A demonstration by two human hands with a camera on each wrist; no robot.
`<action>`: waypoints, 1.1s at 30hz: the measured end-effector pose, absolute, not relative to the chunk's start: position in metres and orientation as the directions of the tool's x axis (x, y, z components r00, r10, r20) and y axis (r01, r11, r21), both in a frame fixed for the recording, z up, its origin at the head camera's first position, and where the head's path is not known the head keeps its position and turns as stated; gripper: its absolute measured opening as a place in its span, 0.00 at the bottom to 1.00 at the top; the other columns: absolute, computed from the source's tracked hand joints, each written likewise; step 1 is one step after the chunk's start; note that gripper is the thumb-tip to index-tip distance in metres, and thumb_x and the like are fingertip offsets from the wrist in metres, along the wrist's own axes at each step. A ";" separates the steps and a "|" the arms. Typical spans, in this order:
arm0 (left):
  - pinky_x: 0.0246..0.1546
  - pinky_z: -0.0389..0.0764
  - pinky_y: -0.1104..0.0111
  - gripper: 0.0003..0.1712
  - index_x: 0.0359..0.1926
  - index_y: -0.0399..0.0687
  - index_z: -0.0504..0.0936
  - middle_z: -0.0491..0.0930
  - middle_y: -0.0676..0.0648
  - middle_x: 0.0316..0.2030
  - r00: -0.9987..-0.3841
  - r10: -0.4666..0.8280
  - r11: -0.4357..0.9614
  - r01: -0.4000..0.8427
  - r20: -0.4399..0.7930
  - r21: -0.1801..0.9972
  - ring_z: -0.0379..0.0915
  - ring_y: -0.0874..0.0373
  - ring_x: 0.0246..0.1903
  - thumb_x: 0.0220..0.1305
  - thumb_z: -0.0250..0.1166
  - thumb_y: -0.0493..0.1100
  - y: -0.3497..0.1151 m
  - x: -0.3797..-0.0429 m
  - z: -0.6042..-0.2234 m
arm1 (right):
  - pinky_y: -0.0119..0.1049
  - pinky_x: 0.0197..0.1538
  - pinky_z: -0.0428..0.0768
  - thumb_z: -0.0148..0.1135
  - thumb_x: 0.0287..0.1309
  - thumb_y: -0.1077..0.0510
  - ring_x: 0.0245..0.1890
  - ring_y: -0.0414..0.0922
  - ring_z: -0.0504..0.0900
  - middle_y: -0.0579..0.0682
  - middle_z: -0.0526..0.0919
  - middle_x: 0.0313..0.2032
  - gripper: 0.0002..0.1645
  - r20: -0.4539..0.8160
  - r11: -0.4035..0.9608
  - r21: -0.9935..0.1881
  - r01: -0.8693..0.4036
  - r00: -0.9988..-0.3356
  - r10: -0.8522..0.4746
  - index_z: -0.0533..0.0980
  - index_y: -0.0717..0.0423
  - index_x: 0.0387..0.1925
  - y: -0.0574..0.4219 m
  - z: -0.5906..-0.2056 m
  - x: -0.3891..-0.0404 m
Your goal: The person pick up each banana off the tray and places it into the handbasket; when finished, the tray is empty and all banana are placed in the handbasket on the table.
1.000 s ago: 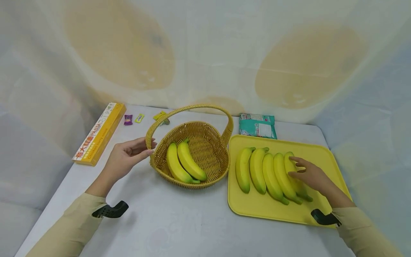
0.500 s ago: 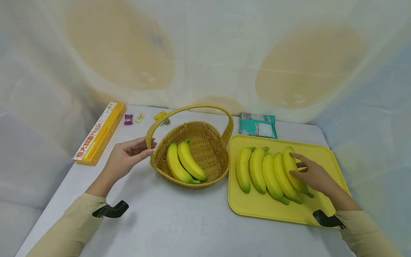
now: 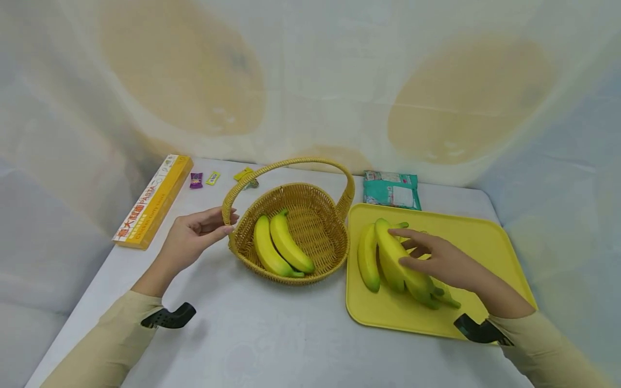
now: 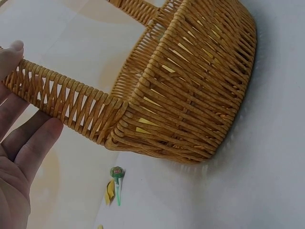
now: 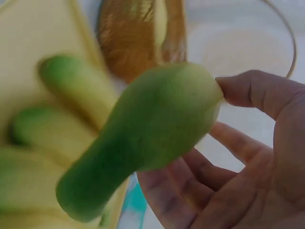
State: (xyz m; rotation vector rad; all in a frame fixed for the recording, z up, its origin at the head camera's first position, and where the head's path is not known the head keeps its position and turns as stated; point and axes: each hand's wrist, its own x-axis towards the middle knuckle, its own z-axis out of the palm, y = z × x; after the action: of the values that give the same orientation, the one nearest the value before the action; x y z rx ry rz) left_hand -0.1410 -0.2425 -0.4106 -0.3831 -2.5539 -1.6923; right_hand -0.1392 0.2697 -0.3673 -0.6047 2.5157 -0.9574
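My left hand [image 3: 196, 237] pinches the left side of the wicker basket's arched handle [image 4: 62, 93], thumb on one face and fingers on the other. Two bananas [image 3: 290, 242] lie side by side in the left part of the basket [image 3: 322, 229]. Over the yellow tray [image 3: 466, 226], my right hand [image 3: 448, 261] grips a banana [image 5: 152, 119] between thumb and fingers, held above the others. Its green stem end points toward the right wrist camera. Beneath it, several bananas [image 3: 367, 258] rest on the tray, partly covered by the held one and the hand.
Behind the tray lies a teal packet [image 3: 392, 189]. A pasta box [image 3: 152, 202] stretches along the table's left side. Small wrapped sweets, one purple [image 3: 196, 180] and one yellow [image 3: 212, 178], sit at the back left, and a lollipop [image 4: 116, 179] lies behind the basket.
My right hand has taken hold of the rightmost banana, raised it off the tray and carried it left over the other bananas. The left hand stays on the handle.
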 end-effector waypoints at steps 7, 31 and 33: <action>0.50 0.81 0.77 0.24 0.63 0.41 0.81 0.86 0.44 0.53 -0.968 0.175 0.377 0.233 0.178 0.896 0.84 0.65 0.49 0.69 0.69 0.45 -0.243 -0.140 -0.411 | 0.48 0.56 0.79 0.61 0.71 0.45 0.62 0.51 0.77 0.50 0.77 0.64 0.34 -0.239 0.604 -0.752 -0.264 -0.745 -0.623 0.65 0.36 0.75 0.225 -0.356 -0.152; 0.51 0.81 0.76 0.24 0.63 0.43 0.81 0.86 0.44 0.53 -0.968 0.185 0.352 0.228 0.171 0.908 0.84 0.64 0.50 0.69 0.69 0.45 -0.243 -0.141 -0.412 | 0.40 0.53 0.79 0.63 0.70 0.49 0.55 0.47 0.79 0.54 0.74 0.67 0.36 -0.374 0.692 -0.701 -0.173 -0.736 -0.564 0.64 0.47 0.75 0.078 -0.398 -0.237; 0.51 0.81 0.75 0.24 0.63 0.43 0.81 0.86 0.44 0.53 -0.968 0.185 0.347 0.228 0.172 0.910 0.84 0.64 0.50 0.69 0.69 0.45 -0.243 -0.141 -0.412 | 0.39 0.52 0.79 0.63 0.70 0.50 0.56 0.48 0.79 0.54 0.75 0.66 0.37 -0.387 0.720 -0.670 -0.182 -0.742 -0.547 0.64 0.46 0.76 0.073 -0.404 -0.241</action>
State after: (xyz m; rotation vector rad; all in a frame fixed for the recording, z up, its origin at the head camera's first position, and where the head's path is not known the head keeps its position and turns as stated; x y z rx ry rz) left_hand -0.1413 -0.2429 -0.4122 -0.3906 -2.5464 -1.7295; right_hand -0.2410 0.0726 -0.4041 -0.5521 2.3436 -0.8296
